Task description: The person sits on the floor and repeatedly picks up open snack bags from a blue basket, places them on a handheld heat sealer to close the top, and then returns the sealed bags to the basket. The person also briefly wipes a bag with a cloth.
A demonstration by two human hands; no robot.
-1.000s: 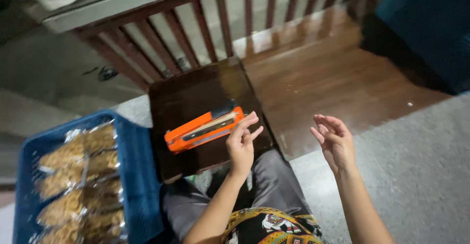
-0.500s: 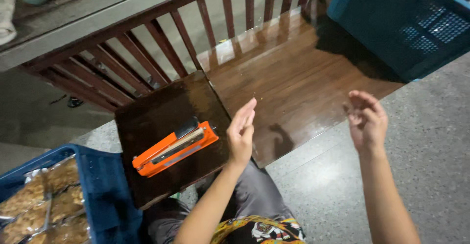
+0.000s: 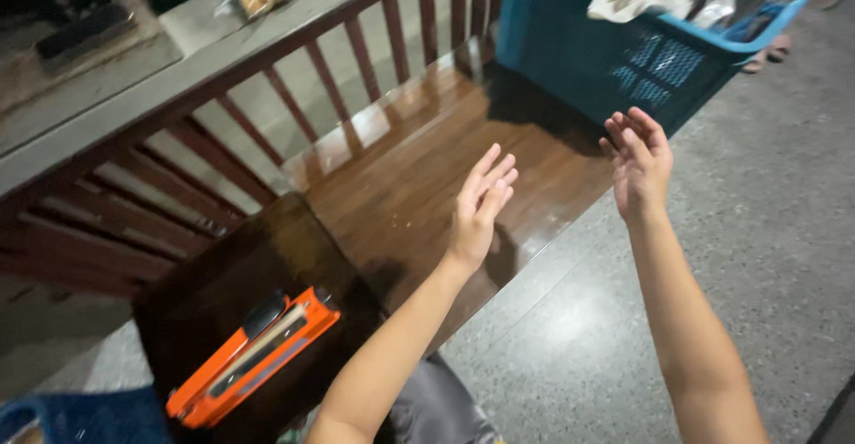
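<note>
While both hands hang empty in the air, the blue crate (image 3: pixel 623 57) at the far end of the wooden bench (image 3: pixel 419 186) is what they are nearest to. My right hand (image 3: pixel 637 159) is just short of the crate's near wall, fingers spread and holding nothing; my left hand (image 3: pixel 481 203) is further back from the crate, over the bench, equally open. I judge a good grip wants both palms square to the crate's sides. The orange sealer (image 3: pixel 254 359) lies well away from the crate.
</note>
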